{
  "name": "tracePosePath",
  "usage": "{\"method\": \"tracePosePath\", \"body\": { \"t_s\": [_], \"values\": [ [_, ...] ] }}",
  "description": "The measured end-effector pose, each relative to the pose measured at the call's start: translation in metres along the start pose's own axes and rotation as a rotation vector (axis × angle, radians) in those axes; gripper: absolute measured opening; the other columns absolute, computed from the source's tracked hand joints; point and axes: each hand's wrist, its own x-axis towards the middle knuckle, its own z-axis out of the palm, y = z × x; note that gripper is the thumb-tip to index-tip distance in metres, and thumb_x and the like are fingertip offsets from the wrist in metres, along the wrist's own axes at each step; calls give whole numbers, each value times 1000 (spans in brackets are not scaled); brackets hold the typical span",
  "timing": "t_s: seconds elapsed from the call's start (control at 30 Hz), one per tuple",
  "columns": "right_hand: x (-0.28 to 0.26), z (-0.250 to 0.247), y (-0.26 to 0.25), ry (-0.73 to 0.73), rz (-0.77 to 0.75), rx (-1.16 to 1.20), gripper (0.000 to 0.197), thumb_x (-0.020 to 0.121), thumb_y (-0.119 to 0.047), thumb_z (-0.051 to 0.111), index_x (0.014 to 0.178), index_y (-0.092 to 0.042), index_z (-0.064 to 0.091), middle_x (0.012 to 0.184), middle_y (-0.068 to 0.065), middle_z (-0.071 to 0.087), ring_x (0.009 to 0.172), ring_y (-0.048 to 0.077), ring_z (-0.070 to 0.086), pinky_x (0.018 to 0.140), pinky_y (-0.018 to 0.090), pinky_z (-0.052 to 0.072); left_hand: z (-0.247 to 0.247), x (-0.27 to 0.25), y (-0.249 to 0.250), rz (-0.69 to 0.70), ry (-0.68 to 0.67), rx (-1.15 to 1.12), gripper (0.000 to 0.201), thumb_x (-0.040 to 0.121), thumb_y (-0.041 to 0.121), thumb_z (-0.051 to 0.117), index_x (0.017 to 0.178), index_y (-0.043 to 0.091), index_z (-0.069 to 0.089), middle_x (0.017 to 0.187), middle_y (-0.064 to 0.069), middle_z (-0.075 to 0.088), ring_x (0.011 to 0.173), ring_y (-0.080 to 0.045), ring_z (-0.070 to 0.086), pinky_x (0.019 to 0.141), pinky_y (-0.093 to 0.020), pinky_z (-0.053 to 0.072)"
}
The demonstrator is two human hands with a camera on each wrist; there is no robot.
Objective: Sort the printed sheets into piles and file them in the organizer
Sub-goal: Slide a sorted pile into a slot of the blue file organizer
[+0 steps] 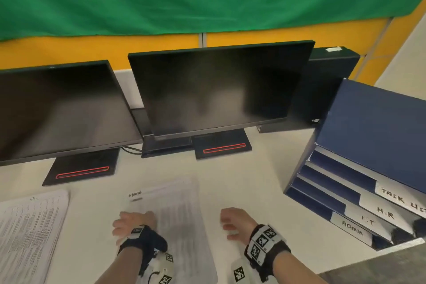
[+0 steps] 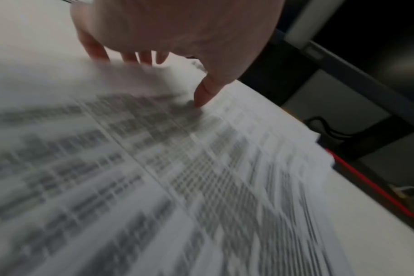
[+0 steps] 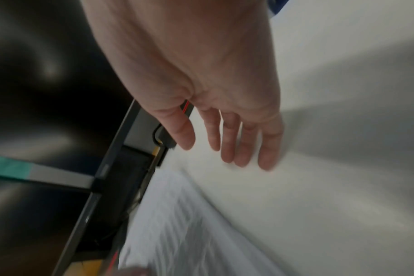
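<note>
A stack of printed sheets [image 1: 182, 219] lies on the white desk in front of me, with a second pile [image 1: 30, 228] at the far left. My left hand [image 1: 131, 222] is at the stack's left edge. In the left wrist view its thumb [image 2: 202, 93] presses on the top sheet [image 2: 154, 149], whose raised edge hides the fingers [image 2: 95, 50] behind it. My right hand [image 1: 230, 223] hovers over bare desk right of the stack, fingers [image 3: 227, 145] straight and holding nothing. The blue organizer [image 1: 373, 127] stands at the right, with tabs TASK LIST, H.R, I.T and ADMIN [image 1: 352, 229].
Two dark monitors [image 1: 216, 90] [image 1: 60, 110] on black stands fill the back of the desk, with cables between them. A black box [image 1: 327, 85] stands behind the organizer. The desk's front right corner [image 1: 391, 249] is near the organizer.
</note>
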Motion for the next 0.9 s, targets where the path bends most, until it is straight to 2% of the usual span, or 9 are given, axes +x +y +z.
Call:
{"method": "tracePosePath", "body": {
  "t_s": [0.1,0.2,0.33,0.37,0.43,0.57,0.77,0.83,0.9],
  "values": [
    [15,6,0,46,6,-116,6,90,-14,48,85,-13,51,90,5,52,86,19,50,74,32,43,7,-21,20,33,-97,-74,44,78,19,59,111,-3,40,118,-24,40,109,-37,43,97,-43,35],
    [24,-2,0,76,64,9,9,87,-13,55,82,-7,57,78,9,54,71,22,51,65,30,42,11,-43,40,47,-268,-170,50,83,21,54,123,-3,35,129,-25,40,112,-39,46,95,-41,39],
    [32,-22,2,207,-28,-245,31,90,-10,49,119,-5,55,119,16,56,109,29,55,100,36,42,38,-51,54,184,-523,-176,48,81,27,56,119,-2,51,127,-20,54,114,-36,54,92,-36,45],
    [34,-27,2,267,-76,-272,40,89,-8,45,128,-5,48,130,17,51,119,31,50,105,36,40,48,-48,55,256,-542,-164,46,76,32,59,111,2,57,123,-18,58,112,-35,56,91,-36,47],
    [24,-32,-5,270,-200,-239,40,84,-5,43,122,-9,52,126,17,56,111,34,56,99,43,47,54,-48,59,343,-612,-113,50,69,41,57,109,10,60,122,-14,59,106,-34,57,87,-38,46],
    [-24,-42,-34,148,-466,19,28,85,3,52,103,-17,62,104,9,70,95,26,68,84,43,56,14,-93,76,319,-650,-368,63,87,25,57,139,6,27,142,-19,33,121,-37,40,92,-40,36],
    [-70,-66,-71,235,-760,56,26,89,-7,57,110,-22,61,106,-2,70,95,14,68,80,32,56,-30,-132,108,708,-558,-850,38,90,4,50,124,11,34,113,0,54,90,-10,54,86,-34,43],
    [-75,-68,-77,306,-830,65,25,89,-4,57,107,-20,62,100,-7,68,93,9,66,79,27,54,-40,-145,114,867,-525,-891,38,94,7,45,129,17,32,105,16,51,93,3,50,87,-29,43],
    [-76,-66,-80,335,-888,64,24,87,0,59,95,-23,63,93,-8,67,87,4,63,75,22,51,-39,-156,114,969,-502,-916,32,96,8,42,122,24,33,109,14,52,100,0,53,84,-20,46]
  ]
}}
